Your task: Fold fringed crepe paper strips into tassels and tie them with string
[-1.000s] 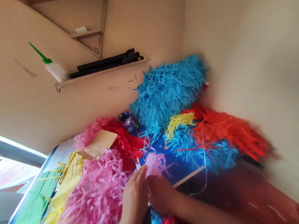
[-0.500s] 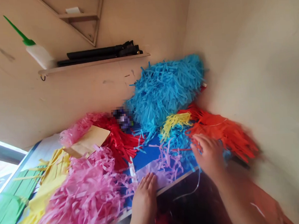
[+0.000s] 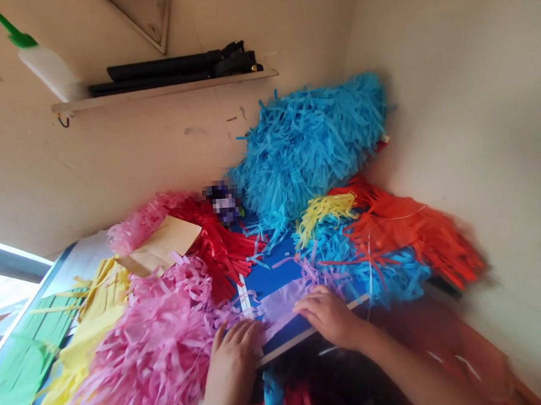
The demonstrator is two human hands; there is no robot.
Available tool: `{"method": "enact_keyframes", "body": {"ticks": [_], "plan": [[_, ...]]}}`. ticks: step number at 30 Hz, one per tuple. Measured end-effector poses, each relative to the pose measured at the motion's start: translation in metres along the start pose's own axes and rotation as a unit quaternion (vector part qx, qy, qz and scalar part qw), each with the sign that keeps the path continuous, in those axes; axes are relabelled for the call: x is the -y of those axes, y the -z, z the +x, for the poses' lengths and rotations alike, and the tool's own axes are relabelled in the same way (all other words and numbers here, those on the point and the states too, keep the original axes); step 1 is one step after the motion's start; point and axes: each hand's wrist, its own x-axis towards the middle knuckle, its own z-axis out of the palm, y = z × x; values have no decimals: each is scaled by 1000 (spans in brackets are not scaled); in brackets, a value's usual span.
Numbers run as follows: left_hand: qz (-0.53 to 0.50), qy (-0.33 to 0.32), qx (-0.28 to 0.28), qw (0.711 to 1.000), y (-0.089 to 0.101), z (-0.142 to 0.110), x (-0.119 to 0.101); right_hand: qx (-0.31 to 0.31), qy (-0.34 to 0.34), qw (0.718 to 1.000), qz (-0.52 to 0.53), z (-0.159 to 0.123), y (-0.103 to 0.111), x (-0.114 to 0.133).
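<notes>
A pale purple fringed paper sheet [image 3: 281,301] lies flat on a blue board [image 3: 275,275] at the table's near edge. My left hand [image 3: 232,357] rests on the sheet's left end, fingers stretched flat. My right hand [image 3: 330,315] presses on its right end, fingers slightly curled and apart. Neither hand holds anything. A heap of pink paper fringe [image 3: 155,350] lies just left of my left hand. Blue fringe [image 3: 370,269] and red-orange fringe [image 3: 414,230] lie just beyond my right hand.
A big light-blue fringe pile [image 3: 313,145] fills the wall corner. Red fringe [image 3: 218,242], yellow fringe [image 3: 321,208], a brown envelope [image 3: 167,242] and green and yellow cut paper [image 3: 54,338] cover the table. A wall shelf [image 3: 163,90] carries a glue bottle [image 3: 37,58] and black rods [image 3: 175,65].
My right hand came back from the red and blue fringe at the right to the purple sheet. The sheet, held bunched a second ago, now lies spread flat under both hands.
</notes>
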Motion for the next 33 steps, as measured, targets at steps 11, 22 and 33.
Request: {"method": "enact_keyframes", "body": {"ticks": [11, 22, 33], "plan": [[-39, -4, -126, 991, 44, 10, -13, 46, -83, 995, -10, 17, 14, 10], [-118, 168, 36, 978, 5, 64, -20, 88, -219, 971, -22, 43, 13, 10], [-83, 210, 56, 973, 5, 75, -28, 23, -200, 964, -172, 45, 3, -3]]}}
